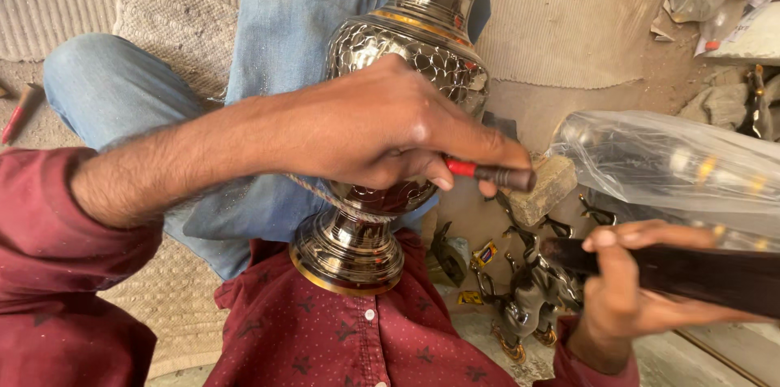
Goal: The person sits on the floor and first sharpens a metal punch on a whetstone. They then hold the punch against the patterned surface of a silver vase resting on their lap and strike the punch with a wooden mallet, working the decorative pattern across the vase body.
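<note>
Left hand [382,131]: lying centre frame across the vase, fingers curled tight, pinching a red-banded dark chisel [491,174].
Vase [398,95]: engraved metal, standing centre frame, foot resting against the maroon shirt [325,338].
Right hand [630,289]: sitting lower right, fingers wrapped closed, gripping a dark wooden bar [699,272].
Plastic wrap [658,159]: lying right of frame.

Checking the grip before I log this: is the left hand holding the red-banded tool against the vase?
Yes, the left hand pinches the red-banded tool by the engraved metal vase, while the right hand grips a dark stick.
</note>
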`<state>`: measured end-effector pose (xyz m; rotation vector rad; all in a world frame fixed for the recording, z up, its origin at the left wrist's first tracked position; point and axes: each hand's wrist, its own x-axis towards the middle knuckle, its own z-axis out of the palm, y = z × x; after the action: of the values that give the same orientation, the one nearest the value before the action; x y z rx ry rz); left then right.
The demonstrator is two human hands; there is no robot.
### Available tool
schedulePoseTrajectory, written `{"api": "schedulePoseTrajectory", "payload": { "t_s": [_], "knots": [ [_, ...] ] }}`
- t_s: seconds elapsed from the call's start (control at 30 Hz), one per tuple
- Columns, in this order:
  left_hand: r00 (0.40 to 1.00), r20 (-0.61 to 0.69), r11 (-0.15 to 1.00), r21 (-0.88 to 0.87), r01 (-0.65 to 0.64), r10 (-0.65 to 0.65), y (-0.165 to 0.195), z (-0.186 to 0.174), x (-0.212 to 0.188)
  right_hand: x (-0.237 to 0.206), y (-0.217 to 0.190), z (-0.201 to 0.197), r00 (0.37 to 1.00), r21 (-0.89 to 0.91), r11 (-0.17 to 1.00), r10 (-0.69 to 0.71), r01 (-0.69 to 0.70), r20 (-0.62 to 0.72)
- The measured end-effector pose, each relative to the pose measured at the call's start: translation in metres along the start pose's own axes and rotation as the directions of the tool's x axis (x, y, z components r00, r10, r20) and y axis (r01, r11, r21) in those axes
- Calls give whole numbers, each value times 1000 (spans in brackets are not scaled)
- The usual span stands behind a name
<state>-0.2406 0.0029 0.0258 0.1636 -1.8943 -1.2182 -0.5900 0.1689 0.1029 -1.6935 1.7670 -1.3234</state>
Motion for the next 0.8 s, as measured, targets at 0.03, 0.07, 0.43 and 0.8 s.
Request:
{"api": "schedulePoseTrajectory", "payload": {
  "t_s": [0.03,0.07,0.43,0.8],
  "knots": [
    [999,51,1000,0,-19,19,-1,-1,4,1,-3,6,997,-226,974,-6,23,76],
    [994,99,999,-2,-40,40,-2,-1,7,0,-5,12,969,-421,882,-131,210,209],
    [856,506,983,-182,-15,107,-10,-8,33,-44,19,28,973,-698,694,-19,177,229],
    [826,558,987,-159,14,78,-24,-15,50,-30,18,33,972,-90,986,-157,143,-172]
  ]
}}
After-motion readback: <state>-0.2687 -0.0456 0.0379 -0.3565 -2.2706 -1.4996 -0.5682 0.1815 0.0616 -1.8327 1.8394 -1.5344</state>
